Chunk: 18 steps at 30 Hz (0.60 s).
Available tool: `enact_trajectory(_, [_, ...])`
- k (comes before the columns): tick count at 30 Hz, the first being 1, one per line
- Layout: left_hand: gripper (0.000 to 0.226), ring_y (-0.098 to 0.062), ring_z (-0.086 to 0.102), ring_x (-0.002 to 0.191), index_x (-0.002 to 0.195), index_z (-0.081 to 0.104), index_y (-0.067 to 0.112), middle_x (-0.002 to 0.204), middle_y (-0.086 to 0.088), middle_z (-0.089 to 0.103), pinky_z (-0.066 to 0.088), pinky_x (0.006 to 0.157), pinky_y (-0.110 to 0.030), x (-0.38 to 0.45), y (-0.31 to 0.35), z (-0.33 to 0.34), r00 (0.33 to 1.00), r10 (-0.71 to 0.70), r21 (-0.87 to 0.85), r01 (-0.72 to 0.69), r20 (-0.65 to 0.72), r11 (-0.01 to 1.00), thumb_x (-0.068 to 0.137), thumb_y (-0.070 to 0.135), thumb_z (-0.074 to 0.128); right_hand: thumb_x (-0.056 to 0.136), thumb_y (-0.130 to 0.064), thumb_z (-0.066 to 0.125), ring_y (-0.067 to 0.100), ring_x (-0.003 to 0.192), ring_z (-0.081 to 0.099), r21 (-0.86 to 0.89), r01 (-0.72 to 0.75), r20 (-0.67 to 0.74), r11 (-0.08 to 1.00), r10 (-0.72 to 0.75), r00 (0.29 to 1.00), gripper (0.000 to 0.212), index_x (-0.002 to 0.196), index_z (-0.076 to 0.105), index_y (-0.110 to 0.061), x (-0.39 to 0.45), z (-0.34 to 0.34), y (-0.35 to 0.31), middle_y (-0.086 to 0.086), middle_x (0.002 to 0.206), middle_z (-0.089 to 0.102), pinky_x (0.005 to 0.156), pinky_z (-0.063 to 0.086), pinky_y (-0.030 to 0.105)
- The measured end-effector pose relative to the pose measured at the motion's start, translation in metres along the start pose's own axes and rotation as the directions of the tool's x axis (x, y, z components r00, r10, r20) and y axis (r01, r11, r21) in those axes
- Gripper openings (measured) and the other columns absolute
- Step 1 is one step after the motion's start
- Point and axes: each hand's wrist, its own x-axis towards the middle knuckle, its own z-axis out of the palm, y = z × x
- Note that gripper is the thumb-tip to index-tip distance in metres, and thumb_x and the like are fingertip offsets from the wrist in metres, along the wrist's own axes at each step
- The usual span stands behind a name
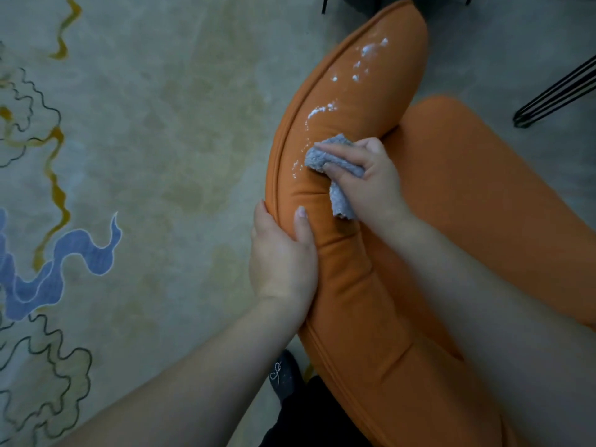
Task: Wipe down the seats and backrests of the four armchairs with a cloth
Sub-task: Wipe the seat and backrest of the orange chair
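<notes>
Grey cloth (329,169), bunched, pressed against the inner face of the curved backrest (351,101) of an orange armchair; one loose corner of the cloth hangs down toward the seat (483,195). The right hand (364,179) grips the cloth, fingers curled over it and pointing toward the backrest's outer edge. White foam flecks (351,75) lie in a broken trail along the backrest, running from just beside the cloth up toward the far end of the cushion. The backrest's long axis runs from the lower centre of the view up toward the top, bowing leftward. The left hand (283,256) clasps the backrest's piped rim below the cloth, thumb on the inner face, fingers wrapped round the outer side. Beneath the chair lies a pale carpet (145,156) with blue and ochre wavy motifs. Black wire legs (554,95) of another piece of furniture stand at the right edge. A dark shoe (285,375) shows between the forearms.
</notes>
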Motion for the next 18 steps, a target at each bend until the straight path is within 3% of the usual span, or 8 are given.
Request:
enact_trajectory(3, [0.067, -0.025, 0.044, 0.131, 0.149, 0.027, 0.017, 0.147, -0.005, 0.044, 0.036, 0.104, -0.034, 0.000, -0.005, 0.002, 0.999, 0.011, 0.008, -0.010, -0.034, 1.000, 0.094, 0.052, 0.043, 0.085, -0.016, 0.067, -0.004, 0.090, 0.049, 0.065, 0.011, 0.016, 0.998, -0.012, 1.000, 0.035, 0.109, 0.065, -0.041, -0.006, 0.003, 0.001, -0.002, 0.097, 0.042, 0.089, 0.038, 0.006])
enact_trajectory(7, [0.069, -0.023, 0.043, 0.132, 0.150, 0.024, 0.020, 0.148, -0.005, 0.043, 0.036, 0.105, -0.033, 0.000, -0.007, 0.004, 0.998, 0.047, 0.021, -0.046, -0.048, 0.999, 0.092, 0.053, 0.042, 0.084, -0.015, 0.068, 0.006, 0.092, 0.048, 0.045, 0.107, 0.098, 0.993, -0.111, 0.989, 0.035, 0.111, 0.064, -0.036, -0.007, 0.008, 0.007, -0.002, 0.095, 0.038, 0.092, 0.038, 0.011])
enact_trajectory(12, [0.068, -0.017, 0.040, 0.132, 0.151, 0.020, 0.030, 0.149, 0.003, 0.039, 0.029, 0.095, -0.021, -0.004, -0.009, 0.004, 0.991, 0.120, 0.038, -0.119, -0.051, 0.992, 0.091, 0.054, 0.040, 0.083, -0.013, 0.068, 0.002, 0.090, 0.045, -0.006, 0.136, -0.013, 0.991, -0.136, 0.991, 0.035, 0.114, 0.064, -0.028, 0.015, 0.003, 0.004, 0.003, 0.097, 0.039, 0.092, 0.036, 0.009])
enact_trajectory(15, [0.068, -0.015, 0.042, 0.129, 0.150, 0.022, 0.031, 0.147, 0.004, 0.041, 0.028, 0.091, -0.020, -0.004, -0.009, 0.004, 0.992, 0.114, 0.033, -0.113, -0.055, 0.993, 0.089, 0.055, 0.042, 0.081, -0.008, 0.069, 0.003, 0.085, 0.041, -0.055, 0.374, 0.199, 0.926, -0.357, 0.913, 0.033, 0.111, 0.069, -0.019, 0.014, 0.013, -0.004, 0.007, 0.094, 0.037, 0.089, 0.034, 0.008])
enact_trajectory(16, [0.068, -0.014, 0.042, 0.129, 0.150, 0.022, 0.032, 0.147, 0.005, 0.041, 0.028, 0.091, -0.020, -0.004, -0.010, 0.004, 0.992, 0.113, 0.036, -0.111, -0.055, 0.993, 0.090, 0.056, 0.042, 0.081, -0.006, 0.069, 0.001, 0.086, 0.040, -0.071, 0.382, 0.227, 0.921, -0.358, 0.906, 0.032, 0.111, 0.070, -0.016, 0.015, 0.013, -0.004, 0.007, 0.094, 0.036, 0.090, 0.033, 0.008])
enact_trajectory(18, [0.069, -0.013, 0.041, 0.130, 0.150, 0.020, 0.035, 0.149, 0.007, 0.039, 0.028, 0.092, -0.020, -0.005, -0.010, 0.004, 0.992, 0.116, 0.048, -0.114, -0.050, 0.992, 0.088, 0.058, 0.039, 0.082, -0.005, 0.068, -0.001, 0.089, 0.039, -0.085, 0.258, 0.161, 0.962, -0.242, 0.957, 0.033, 0.113, 0.068, -0.016, 0.022, 0.006, -0.003, 0.006, 0.095, 0.035, 0.091, 0.033, 0.007])
